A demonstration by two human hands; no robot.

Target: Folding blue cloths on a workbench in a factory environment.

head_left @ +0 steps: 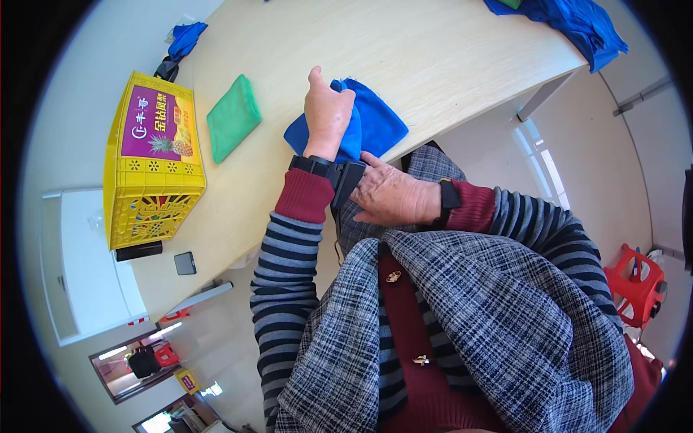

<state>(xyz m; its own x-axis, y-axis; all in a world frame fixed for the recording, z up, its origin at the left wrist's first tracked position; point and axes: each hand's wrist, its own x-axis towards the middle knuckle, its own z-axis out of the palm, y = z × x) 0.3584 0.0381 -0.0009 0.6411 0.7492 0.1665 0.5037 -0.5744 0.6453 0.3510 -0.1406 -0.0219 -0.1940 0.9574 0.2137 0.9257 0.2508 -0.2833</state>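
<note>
A blue cloth (380, 119) lies partly folded at the near edge of the table, its corners spread out to both sides. My left hand (328, 115) is closed on the far part of the cloth, with one finger sticking out. From that hand a raised fold runs back toward my right hand (401, 195), which is closed at the cloth's near edge. Some right fingers are hidden behind the dark device strapped to my left wrist. A folded green cloth (234, 119) rests on the table to the left of the blue one.
On the left of the table (289, 43) stands a yellow plastic crate (155, 184). Near it lie a dark phone-like slab (185, 263) and a black cylinder (139, 251). More blue cloth (570, 29) hangs over the far right corner. A red stool (635, 285) stands on the floor at right.
</note>
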